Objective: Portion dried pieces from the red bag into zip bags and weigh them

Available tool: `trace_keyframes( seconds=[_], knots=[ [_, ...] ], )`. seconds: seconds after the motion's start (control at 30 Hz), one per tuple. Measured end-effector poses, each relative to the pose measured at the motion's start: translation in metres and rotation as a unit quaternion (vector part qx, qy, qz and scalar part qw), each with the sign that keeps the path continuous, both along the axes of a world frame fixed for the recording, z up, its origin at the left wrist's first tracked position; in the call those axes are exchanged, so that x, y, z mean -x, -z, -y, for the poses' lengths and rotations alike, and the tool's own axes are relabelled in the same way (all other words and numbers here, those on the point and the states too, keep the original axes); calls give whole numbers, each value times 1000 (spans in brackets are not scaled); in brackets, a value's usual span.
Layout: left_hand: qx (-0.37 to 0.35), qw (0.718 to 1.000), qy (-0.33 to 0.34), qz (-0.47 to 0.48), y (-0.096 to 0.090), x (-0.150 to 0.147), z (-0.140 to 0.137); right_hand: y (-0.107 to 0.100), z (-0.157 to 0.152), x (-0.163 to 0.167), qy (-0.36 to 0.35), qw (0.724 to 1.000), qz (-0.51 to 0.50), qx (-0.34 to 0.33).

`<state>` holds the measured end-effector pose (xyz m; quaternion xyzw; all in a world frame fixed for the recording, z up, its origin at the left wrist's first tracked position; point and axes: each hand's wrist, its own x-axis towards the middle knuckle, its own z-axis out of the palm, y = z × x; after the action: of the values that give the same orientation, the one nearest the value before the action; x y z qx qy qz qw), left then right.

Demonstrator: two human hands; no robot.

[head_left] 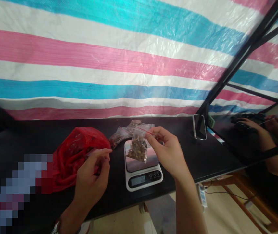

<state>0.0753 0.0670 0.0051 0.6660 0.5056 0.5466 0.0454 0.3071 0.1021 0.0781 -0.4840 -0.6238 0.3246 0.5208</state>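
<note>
A small clear zip bag (139, 148) with brownish-green dried pieces hangs over a kitchen scale (144, 175), its top edge pinched by my right hand (165, 148). Whether the bag's lower end touches the weighing plate I cannot tell. The scale's display reads 0.0. To the left, my left hand (92, 175) is beside a red plastic bag (67, 156), its fingers loosely bent and the thumb apart from the forefinger. Nothing shows between those fingertips, though the other fingers are partly hidden. Behind the scale lie several more filled clear bags (120, 135).
A phone (199, 127) stands upright at the back right of the black table (185, 156). Striped plastic sheeting (105, 61) hangs behind, framed by black bars. Further right, another person's hands (253, 125) hold a dark object. A power strip (202, 196) hangs below the table edge.
</note>
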Motion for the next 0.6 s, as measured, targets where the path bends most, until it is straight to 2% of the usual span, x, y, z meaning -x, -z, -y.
trace_keyframes(
  seconds=[0.13,0.27,0.43,0.6],
  knots=[
    [-6,1000,0,-6,0,-1,-1,32,-19,-8,15,992,116,42],
    [-4,1000,-1,-6,0,-2,-1,46,-26,-20,68,973,221,-3],
    [-7,1000,1,-10,1,-2,-1,52,-32,-47,137,974,179,-36],
    [-4,1000,9,-13,6,0,-1,63,-40,-67,195,978,76,-11]
  ],
)
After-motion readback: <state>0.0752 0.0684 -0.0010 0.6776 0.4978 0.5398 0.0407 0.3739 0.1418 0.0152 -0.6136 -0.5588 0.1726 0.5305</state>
